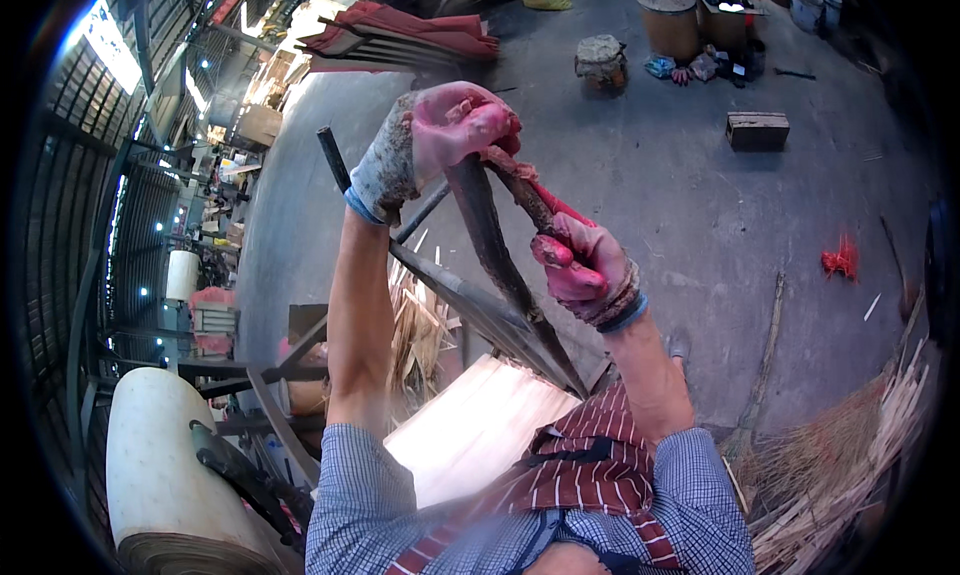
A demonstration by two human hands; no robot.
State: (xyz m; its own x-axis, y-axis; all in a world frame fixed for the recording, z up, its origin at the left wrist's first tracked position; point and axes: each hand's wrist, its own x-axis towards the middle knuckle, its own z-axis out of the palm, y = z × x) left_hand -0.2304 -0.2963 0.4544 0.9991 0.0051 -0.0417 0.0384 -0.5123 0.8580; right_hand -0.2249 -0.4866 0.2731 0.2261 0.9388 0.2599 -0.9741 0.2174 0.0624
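Observation:
Both my hands wear grimy whitish gloves with pink palms and blue cuffs, raised in front of me. My left hand [465,125] is closed in a fist at the upper end of a rough brown stick-like piece [522,193]. Lower and to the right, my right hand [588,267] wraps round the same piece, its thumb pressed in. A narrow red strip [555,203] runs along it into the right hand. Beneath the left fist, a long dark bar [490,240] slants down toward my apron; its top is hidden by the glove, so I cannot tell whether the fist grips it.
Pale veneer sheets [480,425] lie close in front of me, beside a dark metal frame [475,310]. A large pale roll [165,465] stands at the left. Brooms [820,455] lie at the right. A wooden block [757,132] and a stool [600,60] stand farther off.

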